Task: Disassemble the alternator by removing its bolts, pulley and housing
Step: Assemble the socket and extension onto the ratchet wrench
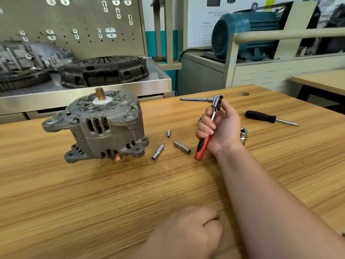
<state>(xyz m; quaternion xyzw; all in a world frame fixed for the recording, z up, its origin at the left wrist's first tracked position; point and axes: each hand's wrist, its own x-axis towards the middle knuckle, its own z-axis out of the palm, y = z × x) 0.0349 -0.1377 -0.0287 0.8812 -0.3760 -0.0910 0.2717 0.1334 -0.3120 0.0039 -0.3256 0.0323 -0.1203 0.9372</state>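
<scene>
Wood-grain worktop (pixel 93 202), grey cast-metal alternator (pixel 104 128) standing on it, right hand (pixel 222 128) fingers grasping red-and-black-handled chrome ratchet (pixel 202 144), left hand (pixel 188 232) fingers clenched, empty, resting on worktop.

Colour rundown from my feed: the alternator (pixel 104 126), left of my right grip (pixel 218 128), is dull cast grey. It has coppery-orange windings (pixel 101 124) showing through the slots, a copper-toned shaft (pixel 100 93) on top and a white collar (pixel 101 100) round it. The ratchet (pixel 201 146) in that grip is chrome up top, with an orange-red and black handle. The bench (pixel 93 193) is warm tan with streaky wood grain. The sockets (pixel 182 147) just left of the grip are shiny silver. The screwdriver (pixel 260 116) to its right has a black handle, and the motor (pixel 248 32) behind is teal.
</scene>
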